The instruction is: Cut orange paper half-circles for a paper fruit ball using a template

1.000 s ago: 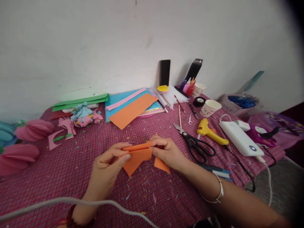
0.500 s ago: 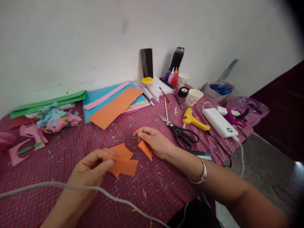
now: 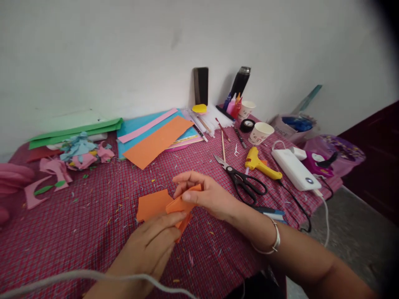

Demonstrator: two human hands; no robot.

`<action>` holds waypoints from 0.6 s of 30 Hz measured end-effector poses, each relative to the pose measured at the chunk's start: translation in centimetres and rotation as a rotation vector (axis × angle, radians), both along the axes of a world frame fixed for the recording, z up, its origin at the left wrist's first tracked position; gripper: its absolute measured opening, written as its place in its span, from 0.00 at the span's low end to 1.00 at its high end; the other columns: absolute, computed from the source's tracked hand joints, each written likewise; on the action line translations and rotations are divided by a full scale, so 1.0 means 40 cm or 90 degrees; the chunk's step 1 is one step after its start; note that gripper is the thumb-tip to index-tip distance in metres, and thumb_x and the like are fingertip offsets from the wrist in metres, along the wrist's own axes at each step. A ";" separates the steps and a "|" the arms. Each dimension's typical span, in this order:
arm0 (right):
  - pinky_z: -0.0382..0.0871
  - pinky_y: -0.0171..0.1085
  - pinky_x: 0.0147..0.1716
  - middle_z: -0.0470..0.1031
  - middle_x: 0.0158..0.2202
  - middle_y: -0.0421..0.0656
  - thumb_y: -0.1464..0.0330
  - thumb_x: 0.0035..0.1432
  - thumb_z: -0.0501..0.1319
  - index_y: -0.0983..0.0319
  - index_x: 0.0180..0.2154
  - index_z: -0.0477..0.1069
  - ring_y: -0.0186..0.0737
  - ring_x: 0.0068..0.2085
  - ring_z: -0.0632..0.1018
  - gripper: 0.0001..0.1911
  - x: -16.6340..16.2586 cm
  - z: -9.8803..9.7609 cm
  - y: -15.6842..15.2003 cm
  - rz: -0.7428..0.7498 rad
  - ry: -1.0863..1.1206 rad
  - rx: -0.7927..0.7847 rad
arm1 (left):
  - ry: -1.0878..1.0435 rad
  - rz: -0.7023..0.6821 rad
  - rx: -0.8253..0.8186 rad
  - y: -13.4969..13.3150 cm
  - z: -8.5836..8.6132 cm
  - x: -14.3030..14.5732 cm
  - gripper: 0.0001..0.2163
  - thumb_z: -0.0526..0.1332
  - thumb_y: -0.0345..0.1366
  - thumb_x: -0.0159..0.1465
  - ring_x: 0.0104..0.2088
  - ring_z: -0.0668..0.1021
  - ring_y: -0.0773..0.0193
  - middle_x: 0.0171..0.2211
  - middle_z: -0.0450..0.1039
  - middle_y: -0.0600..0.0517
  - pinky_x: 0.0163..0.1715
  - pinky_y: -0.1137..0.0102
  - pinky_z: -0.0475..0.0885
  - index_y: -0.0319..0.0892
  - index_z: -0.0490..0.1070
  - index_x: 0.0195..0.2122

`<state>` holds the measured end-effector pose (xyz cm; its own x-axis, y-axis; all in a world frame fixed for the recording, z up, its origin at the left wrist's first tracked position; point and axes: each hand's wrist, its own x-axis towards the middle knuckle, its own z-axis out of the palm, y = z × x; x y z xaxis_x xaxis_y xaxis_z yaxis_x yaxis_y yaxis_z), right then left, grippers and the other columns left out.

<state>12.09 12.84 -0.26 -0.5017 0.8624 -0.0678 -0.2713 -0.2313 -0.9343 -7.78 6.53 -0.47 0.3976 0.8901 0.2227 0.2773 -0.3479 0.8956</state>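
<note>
- Right hand [image 3: 213, 197]: pinches a folded orange piece [image 3: 181, 204] between the thumb, laid on top, and the fingers behind it. Palm faces toward the left hand.
- Left hand [image 3: 148, 249]: back turned up, fingers extended and lying together, fingertips against the lower edge of the folded orange piece. Thumb is hidden; whether this hand grips anything cannot be told.
- Position of work: the folded orange piece sits between both hands, above the tablecloth [image 3: 84, 236], directly ahead of the left fingertips and at the right thumb.
- Lower orange portion [image 3: 184, 228]: shows beneath the folded orange piece, beside the left fingers. Whether it is part of the same piece cannot be told.
- Second orange piece [image 3: 153, 203]: just beyond the left hand, its near edge partly covered by that hand; its right side adjoins the folded orange piece in view.
- Right wrist: carries a silver bangle [image 3: 277, 237].
- Right of the right hand: scissors [image 3: 240, 178], blades partly spread and pointing toward the wall; yellow glue gun [image 3: 262, 165] beyond them.
- Ahead of the hands: orange sheet [image 3: 157, 143] resting across a blue sheet [image 3: 129, 139].
- Foreground: white cable [image 3: 87, 273] crosses in front of the left forearm.
</note>
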 end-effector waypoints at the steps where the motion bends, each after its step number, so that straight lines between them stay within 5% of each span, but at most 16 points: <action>1: 0.67 0.34 0.36 0.75 0.35 0.40 0.67 0.48 0.69 0.60 0.42 0.73 0.32 0.34 0.74 0.17 0.002 -0.002 0.002 0.012 -0.008 0.013 | 0.011 0.005 0.047 0.005 0.000 -0.002 0.16 0.63 0.24 0.53 0.43 0.81 0.58 0.42 0.80 0.52 0.51 0.67 0.73 0.53 0.80 0.37; 7: 0.69 0.39 0.43 0.79 0.35 0.40 0.67 0.54 0.65 0.60 0.35 0.78 0.35 0.37 0.76 0.06 -0.005 -0.020 0.008 -0.016 -0.046 0.121 | 0.103 0.058 0.243 0.010 0.009 0.001 0.13 0.63 0.26 0.56 0.55 0.74 0.54 0.50 0.76 0.52 0.56 0.60 0.68 0.55 0.79 0.35; 13: 0.69 0.42 0.48 0.81 0.40 0.40 0.67 0.55 0.64 0.56 0.39 0.79 0.37 0.42 0.78 0.09 -0.015 -0.031 0.006 -0.022 -0.064 0.114 | -0.127 0.150 0.017 0.002 0.019 0.008 0.04 0.67 0.34 0.55 0.56 0.71 0.49 0.62 0.61 0.54 0.55 0.53 0.69 0.52 0.79 0.26; 18: 0.70 0.41 0.48 0.81 0.43 0.39 0.70 0.57 0.62 0.54 0.40 0.79 0.36 0.44 0.78 0.10 -0.025 -0.031 -0.009 0.045 -0.053 0.135 | -0.207 0.203 -0.046 0.016 0.013 0.011 0.05 0.67 0.33 0.55 0.47 0.76 0.56 0.45 0.73 0.49 0.49 0.61 0.73 0.49 0.79 0.23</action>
